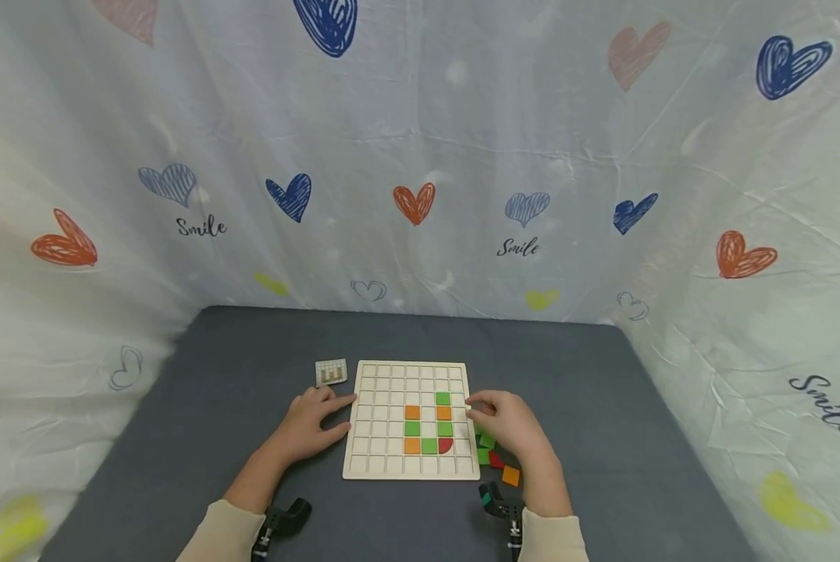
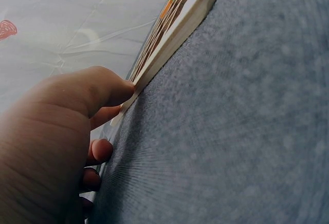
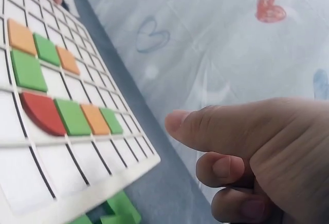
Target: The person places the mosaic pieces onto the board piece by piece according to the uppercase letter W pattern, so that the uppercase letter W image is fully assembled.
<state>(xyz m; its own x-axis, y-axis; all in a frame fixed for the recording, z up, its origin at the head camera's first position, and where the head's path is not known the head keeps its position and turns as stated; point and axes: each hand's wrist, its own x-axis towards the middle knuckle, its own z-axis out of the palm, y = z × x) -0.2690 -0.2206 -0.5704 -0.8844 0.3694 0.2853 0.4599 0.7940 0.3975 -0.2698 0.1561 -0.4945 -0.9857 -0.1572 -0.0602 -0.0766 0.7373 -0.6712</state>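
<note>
A pale gridded board [image 1: 378, 467] bears several green and orange squares, with one red quarter-round tile [image 1: 445, 446] [image 3: 42, 113] at the bottom of their right column. My left hand [image 1: 307, 425] [image 2: 56, 131] touches the board's left edge with thumb and index fingertips spread apart. By the right edge is my right hand [image 1: 511, 425] [image 3: 262, 157], thumb extended and the other visible fingers bent. No piece shows in its fingers; the index finger is mostly hidden in the right wrist view. Loose green tiles [image 1: 484, 457] [image 3: 121, 208] lie partly under this hand.
A small printed card [image 1: 331, 371] lies beyond my left hand. Near my right wrist are a loose red tile [image 1: 496, 460] and an orange tile [image 1: 510, 476]. The dark table [image 1: 272, 336] meets a white curtain [image 1: 462, 273] with printed hearts at its far side.
</note>
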